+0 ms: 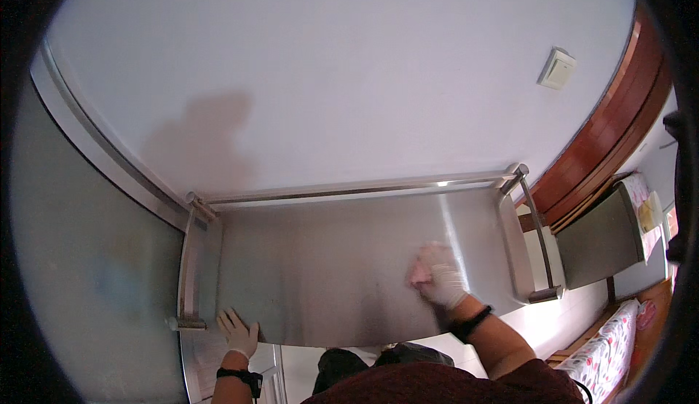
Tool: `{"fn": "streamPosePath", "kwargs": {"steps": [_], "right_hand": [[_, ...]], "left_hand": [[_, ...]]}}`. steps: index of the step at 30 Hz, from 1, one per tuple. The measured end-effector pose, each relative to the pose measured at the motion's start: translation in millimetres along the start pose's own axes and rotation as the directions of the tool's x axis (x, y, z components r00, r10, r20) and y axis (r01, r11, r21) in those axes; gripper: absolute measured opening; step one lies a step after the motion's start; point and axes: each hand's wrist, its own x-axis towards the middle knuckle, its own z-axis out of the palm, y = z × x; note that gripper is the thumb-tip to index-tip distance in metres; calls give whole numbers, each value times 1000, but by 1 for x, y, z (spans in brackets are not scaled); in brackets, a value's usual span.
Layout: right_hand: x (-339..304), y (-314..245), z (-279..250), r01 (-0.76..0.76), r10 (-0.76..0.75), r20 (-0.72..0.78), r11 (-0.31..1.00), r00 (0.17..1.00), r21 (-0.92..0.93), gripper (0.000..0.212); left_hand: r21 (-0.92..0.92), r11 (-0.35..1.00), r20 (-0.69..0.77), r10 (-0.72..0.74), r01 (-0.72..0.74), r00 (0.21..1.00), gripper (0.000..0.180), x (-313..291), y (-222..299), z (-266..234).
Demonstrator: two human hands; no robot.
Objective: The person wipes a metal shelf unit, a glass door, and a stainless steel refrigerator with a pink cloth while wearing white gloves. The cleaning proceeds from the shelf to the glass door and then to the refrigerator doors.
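Note:
A metal shelf (306, 258) with a brushed, shiny top lies in front of me against the wall. My right hand (442, 271), in a white glove, presses a pink cloth (420, 273) onto the right part of that top; hand and cloth are slightly blurred. The fingers are closed over the cloth. My left hand (239, 333), gloved as well, rests at the near left corner of the shelf with its fingers stretched out and nothing in it. Dark bands circle both wrists.
Metal rails (349, 190) edge the shelf at the back and both ends. A frosted panel (95, 258) stands at the left. To the right are a brown door frame (604, 127), a grey cabinet-like box (601, 240) and a patterned cushion (601, 346). A light switch (558, 69) is on the wall.

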Motion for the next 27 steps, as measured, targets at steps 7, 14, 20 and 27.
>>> {"fn": "streamPosePath", "kwargs": {"steps": [7,14,20,27], "right_hand": [[-114,101,-31,-475,443,-300,879,845,-41,79],[-82,-62,50,-152,147,-170,988,974,-12,71],[-38,-267,125,223,-205,145,968,968,-117,84],[-7,-328,152,368,-356,246,930,901,-1,84]], "left_hand": [[23,1000,17,-14,14,1000,100,-7,13,-11],[-113,993,1,22,-21,1000,103,-13,12,-10],[-250,950,68,211,-188,975,93,-19,-15,-35],[-577,482,-470,464,-659,751,48,-26,-122,-110]]}}
